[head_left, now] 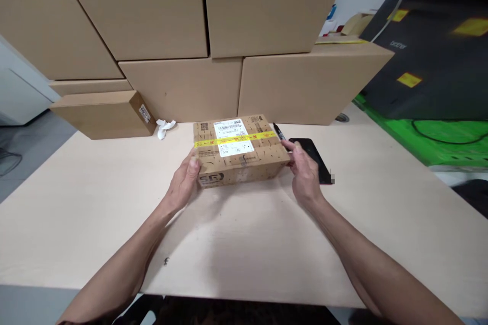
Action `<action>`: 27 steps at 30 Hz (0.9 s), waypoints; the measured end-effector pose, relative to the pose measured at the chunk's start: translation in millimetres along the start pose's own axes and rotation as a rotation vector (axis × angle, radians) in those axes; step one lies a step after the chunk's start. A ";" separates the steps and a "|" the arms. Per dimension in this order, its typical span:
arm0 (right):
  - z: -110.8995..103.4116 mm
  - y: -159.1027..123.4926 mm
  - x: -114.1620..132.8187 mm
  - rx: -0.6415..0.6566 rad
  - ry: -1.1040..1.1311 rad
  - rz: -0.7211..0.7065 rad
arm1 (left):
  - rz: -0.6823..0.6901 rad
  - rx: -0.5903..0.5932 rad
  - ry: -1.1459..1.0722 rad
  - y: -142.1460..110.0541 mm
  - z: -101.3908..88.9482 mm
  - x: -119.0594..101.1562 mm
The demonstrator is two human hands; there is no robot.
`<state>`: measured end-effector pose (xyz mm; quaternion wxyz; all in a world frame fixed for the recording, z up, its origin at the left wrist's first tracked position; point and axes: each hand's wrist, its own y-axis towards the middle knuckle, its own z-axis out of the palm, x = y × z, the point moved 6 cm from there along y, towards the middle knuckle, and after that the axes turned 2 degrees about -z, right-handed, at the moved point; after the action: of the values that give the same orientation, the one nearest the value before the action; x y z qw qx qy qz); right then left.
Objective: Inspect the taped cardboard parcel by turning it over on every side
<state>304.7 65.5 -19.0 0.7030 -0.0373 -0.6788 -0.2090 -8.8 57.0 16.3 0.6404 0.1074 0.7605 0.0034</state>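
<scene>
A brown cardboard parcel (263, 152) is held between my two hands over the middle of the table. Yellow tape (267, 135) runs across its top, over a white shipping label (234, 137). My left hand (184, 179) grips the parcel's left side, thumb at the near corner. On the right side, my right hand (304, 170) closes on the box's edge, its fingers partly hidden behind it. Just right of the parcel lie a black marker pen (279, 132) and a black phone (313, 156), partly behind my right hand. Whether the parcel's underside touches the table cannot be told.
Large cardboard boxes (179, 89) are stacked along the back of the pale table (95, 228). A smaller flat box (101, 114) stands at the back left, beside crumpled white paper (165, 128). A dark machine (427, 51) on a green surface (404, 132) is at the right.
</scene>
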 end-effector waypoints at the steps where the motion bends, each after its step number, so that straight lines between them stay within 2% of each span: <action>1: -2.5 -1.3 8.9 -0.028 0.028 -0.054 | 0.042 -0.019 -0.040 -0.7 -1.3 -3.0; 4: -9.7 -4.4 31.5 -0.098 0.159 -0.210 | 0.115 -0.073 -0.168 -5.2 -5.8 -9.8; 7: -10.5 -6.9 42.5 -0.083 0.246 -0.299 | 0.085 -0.029 -0.226 -9.6 -1.9 -11.2; 11: -3.3 -12.5 45.9 -0.014 0.262 -0.355 | -0.063 0.083 -0.311 -6.6 14.0 0.9; 15: 3.9 -19.2 49.6 0.043 0.273 -0.389 | -0.248 0.092 -0.453 2.7 20.5 22.2; 18: 5.8 -19.3 50.7 0.073 0.306 -0.369 | -0.270 0.082 -0.500 6.6 17.7 28.7; 22: 5.4 -11.6 43.4 0.089 0.328 -0.276 | -0.246 0.098 -0.542 5.4 19.6 27.0; 24: 4.3 -7.2 37.3 0.089 0.310 -0.233 | -0.211 0.117 -0.560 4.0 23.6 22.6; 27: 2.7 -1.5 23.5 0.101 0.279 -0.108 | -0.087 0.126 -0.519 3.1 26.7 14.4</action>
<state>301.5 59.3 3.6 0.7793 0.0641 -0.5851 -0.2152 15.4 58.9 -2.1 0.8055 0.1113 0.5736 -0.0990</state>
